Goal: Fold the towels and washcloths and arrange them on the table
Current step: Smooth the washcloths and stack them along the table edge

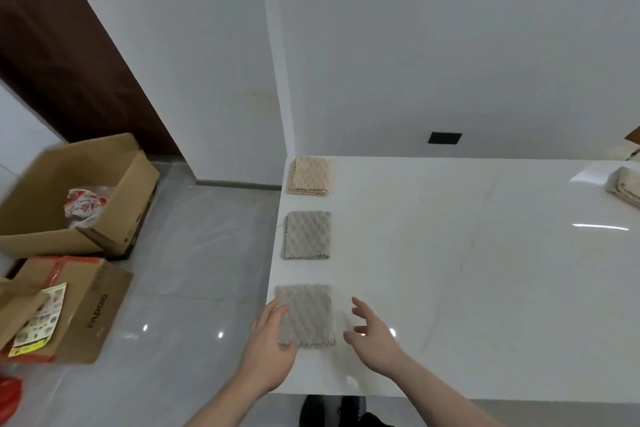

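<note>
White table (pixel 450 270), right-edge towel (pixel 626 185) cut off

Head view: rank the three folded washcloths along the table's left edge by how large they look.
1. Nearest grey washcloth, with the left hand resting on it: looks largest.
2. Middle grey washcloth.
3. Far beige washcloth: looks smallest.
Apparent size falls steadily with distance from the camera, so their true sizes may well match.

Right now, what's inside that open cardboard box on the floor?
The open cardboard box holds a crumpled red-and-white plastic bag. The box walls and the bag hide anything beneath it.
</note>
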Action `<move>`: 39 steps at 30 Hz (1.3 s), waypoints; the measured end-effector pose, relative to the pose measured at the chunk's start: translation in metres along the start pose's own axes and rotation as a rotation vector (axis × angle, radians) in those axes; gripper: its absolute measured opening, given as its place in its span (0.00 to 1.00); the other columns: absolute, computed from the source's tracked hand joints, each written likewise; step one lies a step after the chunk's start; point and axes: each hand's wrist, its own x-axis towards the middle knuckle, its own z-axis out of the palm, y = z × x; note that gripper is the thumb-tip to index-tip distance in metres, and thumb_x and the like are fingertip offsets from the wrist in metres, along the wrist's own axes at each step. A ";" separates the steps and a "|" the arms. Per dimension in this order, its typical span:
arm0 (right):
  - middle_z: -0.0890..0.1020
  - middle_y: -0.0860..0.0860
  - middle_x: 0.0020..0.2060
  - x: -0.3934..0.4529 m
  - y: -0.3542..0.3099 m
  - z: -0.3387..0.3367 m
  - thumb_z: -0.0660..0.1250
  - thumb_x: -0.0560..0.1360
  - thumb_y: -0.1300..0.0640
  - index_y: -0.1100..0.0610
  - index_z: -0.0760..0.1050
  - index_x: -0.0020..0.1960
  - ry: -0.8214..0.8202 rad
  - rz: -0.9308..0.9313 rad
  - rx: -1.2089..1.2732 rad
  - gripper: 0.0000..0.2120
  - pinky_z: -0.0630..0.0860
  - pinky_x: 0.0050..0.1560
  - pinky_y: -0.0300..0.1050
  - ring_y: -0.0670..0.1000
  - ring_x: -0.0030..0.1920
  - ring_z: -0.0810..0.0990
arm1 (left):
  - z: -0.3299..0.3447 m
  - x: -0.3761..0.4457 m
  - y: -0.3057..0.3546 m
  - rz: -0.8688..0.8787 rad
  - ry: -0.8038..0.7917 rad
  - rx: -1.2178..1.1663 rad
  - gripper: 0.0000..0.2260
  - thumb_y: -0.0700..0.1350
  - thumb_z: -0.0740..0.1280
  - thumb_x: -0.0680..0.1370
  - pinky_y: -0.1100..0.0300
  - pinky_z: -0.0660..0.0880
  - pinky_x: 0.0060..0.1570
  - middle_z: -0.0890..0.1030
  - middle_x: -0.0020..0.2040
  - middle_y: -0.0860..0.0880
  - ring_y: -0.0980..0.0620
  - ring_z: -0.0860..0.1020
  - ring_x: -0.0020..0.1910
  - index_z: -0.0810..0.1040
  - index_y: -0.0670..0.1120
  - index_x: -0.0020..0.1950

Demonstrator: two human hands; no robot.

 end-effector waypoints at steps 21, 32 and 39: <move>0.71 0.31 0.69 -0.108 0.080 -0.190 0.68 0.78 0.53 0.37 0.64 0.75 0.309 -0.158 0.224 0.28 0.75 0.53 0.35 0.37 0.64 0.75 | 0.083 -0.006 0.208 0.322 -0.124 0.036 0.27 0.46 0.65 0.77 0.63 0.55 0.74 0.56 0.80 0.63 0.56 0.55 0.79 0.66 0.59 0.76; 0.72 0.32 0.68 -0.159 0.177 -0.351 0.68 0.79 0.54 0.37 0.67 0.73 0.327 -0.117 0.219 0.26 0.75 0.50 0.33 0.36 0.63 0.76 | 0.207 -0.049 0.353 0.307 -0.171 -0.040 0.26 0.46 0.65 0.78 0.60 0.57 0.75 0.56 0.79 0.64 0.57 0.56 0.78 0.66 0.61 0.75; 0.72 0.32 0.68 -0.169 0.210 -0.401 0.67 0.79 0.54 0.37 0.67 0.72 0.411 -0.084 0.276 0.25 0.75 0.51 0.34 0.36 0.63 0.76 | 0.244 -0.028 0.387 0.324 -0.255 0.025 0.26 0.46 0.65 0.78 0.61 0.58 0.74 0.57 0.79 0.63 0.56 0.57 0.78 0.67 0.61 0.75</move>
